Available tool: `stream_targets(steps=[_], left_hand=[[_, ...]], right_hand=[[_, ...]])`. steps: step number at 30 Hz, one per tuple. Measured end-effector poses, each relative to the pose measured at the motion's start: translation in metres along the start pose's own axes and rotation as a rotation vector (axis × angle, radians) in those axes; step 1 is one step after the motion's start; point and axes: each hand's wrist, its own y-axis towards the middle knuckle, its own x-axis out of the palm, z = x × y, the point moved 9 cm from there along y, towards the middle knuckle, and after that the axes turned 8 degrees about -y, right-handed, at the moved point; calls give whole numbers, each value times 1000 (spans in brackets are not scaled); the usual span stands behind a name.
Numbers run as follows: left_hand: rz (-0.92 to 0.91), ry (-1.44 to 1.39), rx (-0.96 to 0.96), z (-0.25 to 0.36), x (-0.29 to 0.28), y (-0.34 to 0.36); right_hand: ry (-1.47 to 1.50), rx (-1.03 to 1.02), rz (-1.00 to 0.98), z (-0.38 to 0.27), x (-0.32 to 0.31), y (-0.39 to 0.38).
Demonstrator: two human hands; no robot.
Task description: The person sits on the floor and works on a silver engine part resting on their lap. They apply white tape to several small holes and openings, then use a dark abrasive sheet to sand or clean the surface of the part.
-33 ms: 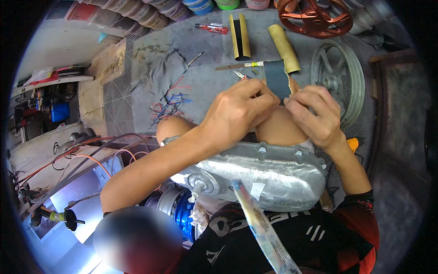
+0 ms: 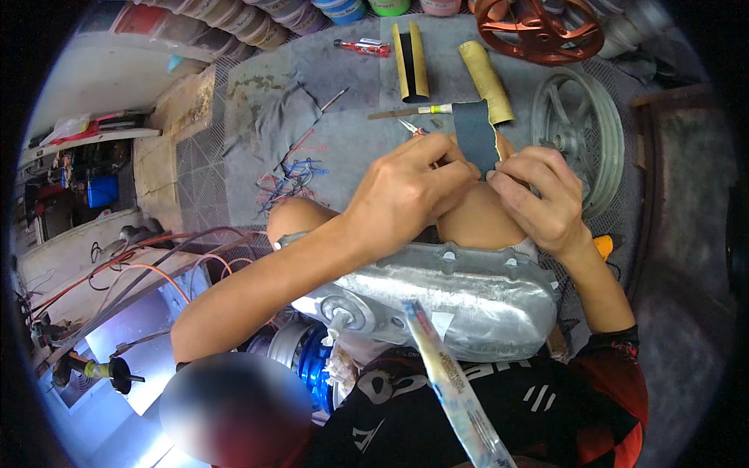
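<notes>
Along the far edge of a grey cloth (image 2: 359, 86) stand lidded plastic tubs (image 2: 343, 11) and a copper-coloured spoked wheel (image 2: 538, 53); a bare grey metal wheel (image 2: 612, 140) lies at the person's right. Beyond the hands are a tan paper roll (image 2: 485, 78), an open-sided tan tube with a dark interior (image 2: 409, 70), a flat-bladed tool with a yellow-and-white handle (image 2: 409, 112) and red-handled pliers (image 2: 413, 129), the last partly hidden by the left hand (image 2: 417, 183). Red and blue wire offcuts (image 2: 296, 175) lie leftward. A pale translucent strip (image 2: 456, 382) hangs across our view of the lap.

A dark blue-grey piece of abrasive paper (image 2: 474, 132) is pinched at its near end by the right hand (image 2: 542, 195); the left hand's fingers are curled in at its left corner, their exact grip hidden. Its long axis points away from the body, the pale torn edge facing right. A silvery metal engine cover (image 2: 468, 300) lies crosswise on the lap, broad rounded end rightward, below both hands. Bare cloth extends between the wires and the tan tube, bounded leftward by a patterned mat (image 2: 201, 171)
</notes>
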Motion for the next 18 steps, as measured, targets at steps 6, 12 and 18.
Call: stream_targets(steps=[6,12,18], left_hand=[[27,49,54,0,1,0],[15,-9,-22,-8,0,3],[36,-138,-127,-13,2,-1]], right_hand=[[144,213,-57,13,8,4],[178,221,-50,14,10,1],[179,247,-92,10,11,5]])
